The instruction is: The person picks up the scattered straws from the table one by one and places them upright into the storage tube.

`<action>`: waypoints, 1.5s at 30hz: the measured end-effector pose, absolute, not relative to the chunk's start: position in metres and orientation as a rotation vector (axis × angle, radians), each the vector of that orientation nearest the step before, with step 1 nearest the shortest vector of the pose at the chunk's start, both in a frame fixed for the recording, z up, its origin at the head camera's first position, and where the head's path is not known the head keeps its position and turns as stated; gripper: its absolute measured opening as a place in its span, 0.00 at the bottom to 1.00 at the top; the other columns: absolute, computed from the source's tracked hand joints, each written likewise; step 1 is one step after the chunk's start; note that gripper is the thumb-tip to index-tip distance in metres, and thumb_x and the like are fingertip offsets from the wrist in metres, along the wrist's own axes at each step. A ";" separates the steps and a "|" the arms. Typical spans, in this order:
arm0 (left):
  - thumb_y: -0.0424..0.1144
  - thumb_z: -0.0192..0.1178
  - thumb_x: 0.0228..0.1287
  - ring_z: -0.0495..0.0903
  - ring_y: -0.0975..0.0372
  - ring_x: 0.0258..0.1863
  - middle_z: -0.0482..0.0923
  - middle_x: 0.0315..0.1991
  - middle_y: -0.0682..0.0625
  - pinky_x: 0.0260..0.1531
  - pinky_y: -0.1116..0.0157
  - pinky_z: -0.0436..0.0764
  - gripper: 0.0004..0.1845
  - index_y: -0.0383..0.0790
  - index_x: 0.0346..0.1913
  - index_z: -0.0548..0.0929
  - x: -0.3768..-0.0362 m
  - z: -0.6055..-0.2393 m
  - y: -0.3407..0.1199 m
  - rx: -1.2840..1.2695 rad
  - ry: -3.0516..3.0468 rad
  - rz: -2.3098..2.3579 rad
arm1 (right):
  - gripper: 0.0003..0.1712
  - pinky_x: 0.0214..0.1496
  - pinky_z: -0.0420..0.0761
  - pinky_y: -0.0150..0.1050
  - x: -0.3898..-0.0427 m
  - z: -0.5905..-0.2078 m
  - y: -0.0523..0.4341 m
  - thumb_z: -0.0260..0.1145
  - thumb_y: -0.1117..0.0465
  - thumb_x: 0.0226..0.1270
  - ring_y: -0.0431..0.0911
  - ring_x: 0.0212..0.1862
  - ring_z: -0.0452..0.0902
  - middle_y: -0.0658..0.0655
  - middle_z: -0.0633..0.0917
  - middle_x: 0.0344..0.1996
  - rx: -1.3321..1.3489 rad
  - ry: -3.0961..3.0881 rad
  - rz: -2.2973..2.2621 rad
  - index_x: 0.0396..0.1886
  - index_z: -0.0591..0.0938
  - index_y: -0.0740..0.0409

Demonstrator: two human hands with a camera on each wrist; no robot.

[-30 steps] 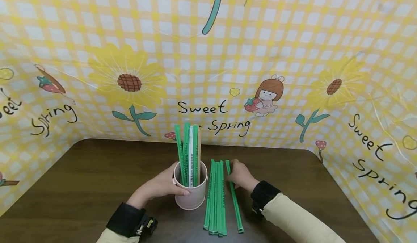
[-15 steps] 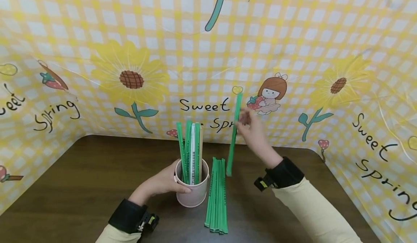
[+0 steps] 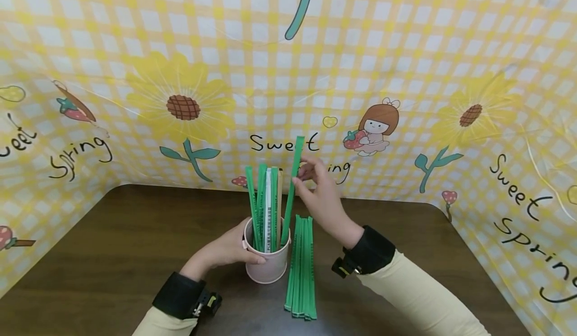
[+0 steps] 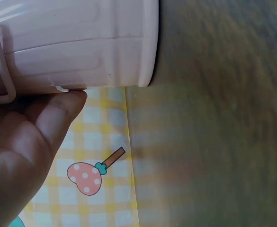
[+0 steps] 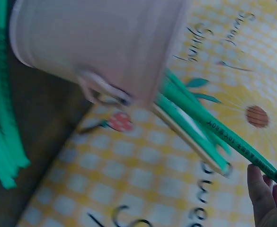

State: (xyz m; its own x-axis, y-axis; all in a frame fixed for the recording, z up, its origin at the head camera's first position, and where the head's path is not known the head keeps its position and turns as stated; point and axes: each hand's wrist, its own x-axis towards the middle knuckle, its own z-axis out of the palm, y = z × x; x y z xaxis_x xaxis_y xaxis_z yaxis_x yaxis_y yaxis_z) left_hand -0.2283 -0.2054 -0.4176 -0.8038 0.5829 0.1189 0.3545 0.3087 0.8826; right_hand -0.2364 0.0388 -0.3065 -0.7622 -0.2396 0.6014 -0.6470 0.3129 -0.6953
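Green straw [image 3: 291,191] stands nearly upright, its lower end inside the pink cup [image 3: 269,268] at the rim's right side; the right hand [image 3: 317,196] pinches its upper part with closed fingers. Left hand [image 3: 225,251] wraps the cup. A bundle of green straws [image 3: 301,268] lies just right on the worktop [image 3: 112,246].

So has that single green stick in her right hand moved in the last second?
Yes. The green stick rose off the table and moved left, its lower end now inside the pink cup.
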 end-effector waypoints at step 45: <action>0.45 0.79 0.52 0.72 0.50 0.63 0.70 0.67 0.34 0.62 0.52 0.73 0.54 0.30 0.74 0.56 -0.228 -0.418 -0.205 0.846 2.331 1.514 | 0.23 0.43 0.81 0.44 -0.262 -0.406 0.080 0.64 0.70 0.70 0.52 0.41 0.80 0.63 0.82 0.40 0.434 -2.778 1.356 0.63 0.76 0.71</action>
State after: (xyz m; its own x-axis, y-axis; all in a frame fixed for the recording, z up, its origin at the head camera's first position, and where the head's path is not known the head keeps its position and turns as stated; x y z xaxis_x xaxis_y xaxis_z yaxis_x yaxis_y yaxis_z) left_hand -0.2277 -0.2049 -0.4178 -0.8050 0.5829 0.1108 0.3383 0.2974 0.8928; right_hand -0.2619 0.0801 -0.4063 -0.9612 -0.2385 0.1385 -0.2559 0.5838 -0.7705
